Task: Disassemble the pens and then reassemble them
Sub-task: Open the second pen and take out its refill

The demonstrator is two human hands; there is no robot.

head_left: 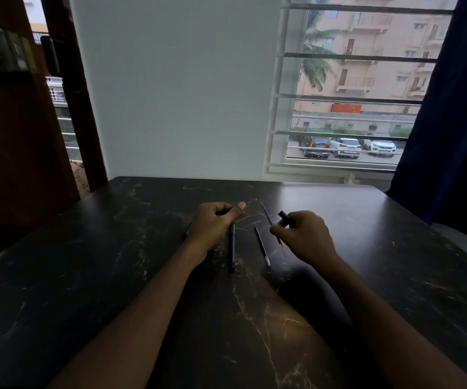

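My left hand is closed around a dark pen part whose end shows below the wrist at the left. A black pen barrel lies on the black marbled table just right of that hand. My right hand grips a short black pen piece and pinches a thin refill that slants up to the left. Another thin refill lies on the table between the two hands.
The table's far edge meets a white wall. A barred window is at the back right, a dark blue curtain at the right, and a brown door at the left.
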